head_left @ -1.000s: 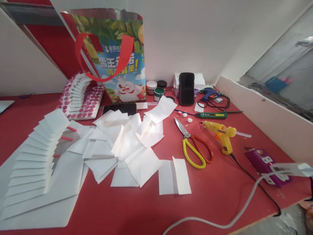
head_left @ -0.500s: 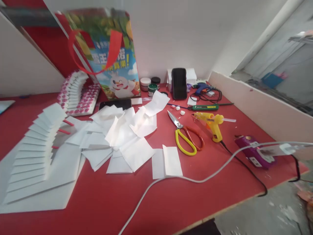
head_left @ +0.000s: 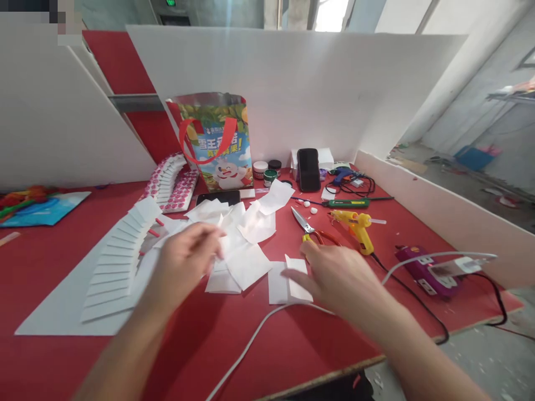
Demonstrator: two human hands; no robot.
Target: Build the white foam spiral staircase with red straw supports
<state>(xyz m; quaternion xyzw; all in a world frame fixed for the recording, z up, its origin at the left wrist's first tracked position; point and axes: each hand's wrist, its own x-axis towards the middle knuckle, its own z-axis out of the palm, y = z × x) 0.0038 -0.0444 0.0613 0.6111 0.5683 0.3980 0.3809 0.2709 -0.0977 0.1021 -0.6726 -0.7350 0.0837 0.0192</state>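
Observation:
My left hand [head_left: 188,259] hovers at the left side of a loose pile of white paper pieces [head_left: 248,264]. Its fingers are loosely bent and apart, with nothing visible in them. Over the scissors [head_left: 303,221] reaches my right hand [head_left: 334,273], thumb spread away from its fingers. The fingers cover most of the yellow handle; whether they touch it I cannot tell. Below that thumb lies a folded white paper piece [head_left: 278,283]. Left of my left hand, overlapping white strips [head_left: 112,259] fan out on a large white sheet [head_left: 50,312].
A yellow glue gun [head_left: 359,228] and a purple power strip [head_left: 426,270] lie at the right, with a white cable [head_left: 251,337] crossing the front. Behind stand a colourful gift bag [head_left: 225,153], paint jars [head_left: 270,177] and a phone [head_left: 308,170]. A pink-and-white fanned piece [head_left: 181,192] sits back left.
Both my hands have come into view over the table, the left at the paper pile, the right at the scissors. The view has tilted up and shifted left.

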